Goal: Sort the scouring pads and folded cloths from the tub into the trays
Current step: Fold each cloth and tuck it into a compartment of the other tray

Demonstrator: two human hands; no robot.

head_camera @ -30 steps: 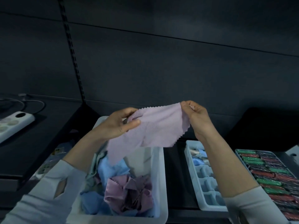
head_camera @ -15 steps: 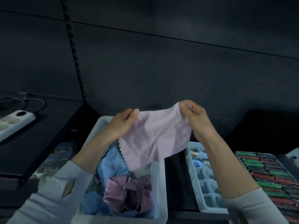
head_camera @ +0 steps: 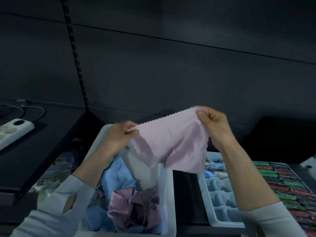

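Observation:
A pale pink cloth (head_camera: pixel 172 144) with zigzag edges hangs spread in the air above the white tub (head_camera: pixel 169 194). My left hand (head_camera: pixel 119 135) pinches its left top corner and my right hand (head_camera: pixel 213 124) pinches its right top corner, which sits higher. Inside the tub lie a crumpled purple cloth (head_camera: pixel 135 207) and blue cloths (head_camera: pixel 118 175). To the right stands a white compartment tray (head_camera: pixel 215 202) with a few folded blue and white cloths (head_camera: pixel 213 166) in its far cells.
A tray of green and red scouring pads (head_camera: pixel 290 183) stands at the far right. A white power strip (head_camera: pixel 13 130) with a cable lies on the dark shelf to the left. A plastic-wrapped mesh item (head_camera: pixel 56 170) sits left of the tub. Behind is a dark wall.
The cloth has been stretched out flat between both hands. My left hand shifted its hold to the top corner, and the cloth moved a little to the right, toward the compartment tray.

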